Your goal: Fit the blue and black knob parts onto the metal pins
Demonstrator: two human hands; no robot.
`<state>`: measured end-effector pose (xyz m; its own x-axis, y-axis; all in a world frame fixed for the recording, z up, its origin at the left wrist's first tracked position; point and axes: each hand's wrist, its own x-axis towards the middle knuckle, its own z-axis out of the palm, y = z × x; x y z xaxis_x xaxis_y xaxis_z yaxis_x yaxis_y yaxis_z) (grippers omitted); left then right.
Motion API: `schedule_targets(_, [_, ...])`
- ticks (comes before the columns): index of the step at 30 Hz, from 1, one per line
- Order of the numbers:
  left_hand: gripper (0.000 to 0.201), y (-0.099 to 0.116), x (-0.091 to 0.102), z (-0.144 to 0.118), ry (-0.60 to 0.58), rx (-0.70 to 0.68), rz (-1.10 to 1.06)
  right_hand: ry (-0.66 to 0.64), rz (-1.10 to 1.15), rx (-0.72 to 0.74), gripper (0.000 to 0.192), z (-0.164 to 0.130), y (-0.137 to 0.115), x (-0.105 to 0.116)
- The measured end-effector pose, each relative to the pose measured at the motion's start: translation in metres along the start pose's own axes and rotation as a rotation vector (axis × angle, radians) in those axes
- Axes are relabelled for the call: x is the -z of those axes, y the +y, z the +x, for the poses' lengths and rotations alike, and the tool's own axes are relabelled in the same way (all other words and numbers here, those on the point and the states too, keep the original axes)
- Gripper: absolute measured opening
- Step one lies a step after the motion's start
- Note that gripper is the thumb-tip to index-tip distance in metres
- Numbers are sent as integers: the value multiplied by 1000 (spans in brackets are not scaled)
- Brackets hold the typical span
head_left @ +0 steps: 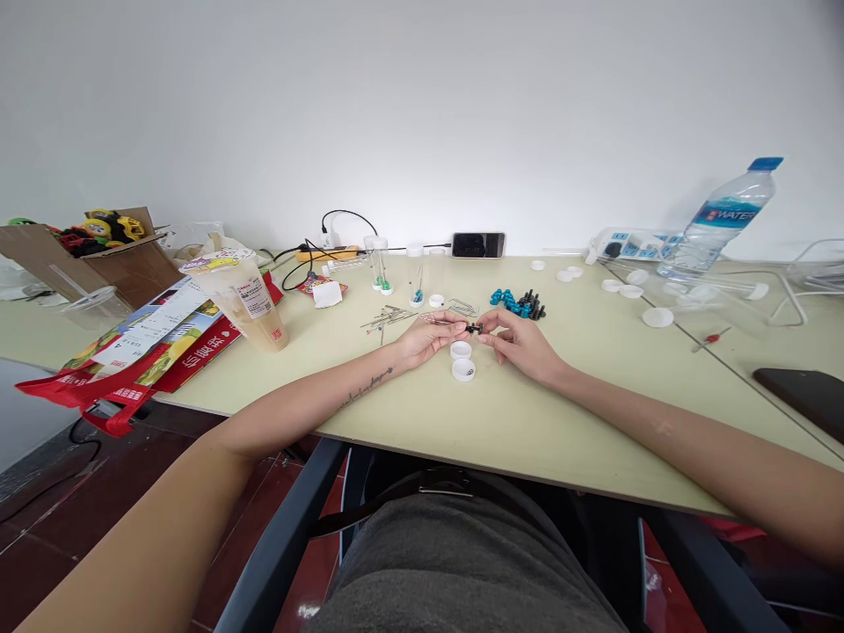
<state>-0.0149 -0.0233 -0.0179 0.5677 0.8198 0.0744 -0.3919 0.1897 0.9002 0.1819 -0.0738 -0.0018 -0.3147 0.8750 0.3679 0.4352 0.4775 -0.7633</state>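
Between my two hands is a small black part [474,328], too small to tell its exact kind. My left hand [427,341] pinches it from the left, fingertips together. From the other side, the thumb and forefinger of my right hand [524,345] close on its right end. Just below stand two white round caps [460,351], the nearer one with tiny dark pieces inside. Behind my right hand lies a pile of teal pieces [504,301] beside black bolt-like pieces [535,308]. Thin metal rods [390,316] are spread behind my left hand.
Clear tubes [377,264] and a phone [478,245] stand along the wall. On the left are a drink cup [243,303], a red bag [198,352] and a cardboard box [125,268]. A water bottle [725,215], white caps [658,317] and a dark phone [801,396] are on the right.
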Motion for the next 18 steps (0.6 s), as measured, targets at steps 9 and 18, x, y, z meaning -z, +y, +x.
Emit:
schedule_targets(9, [18, 1, 0, 0, -6, -4, 6, 6, 5, 4, 24, 0, 0, 0])
schedule_targets(18, [17, 1, -1, -1, 3, 2, 9, 12, -8, 5, 28, -1, -1, 0])
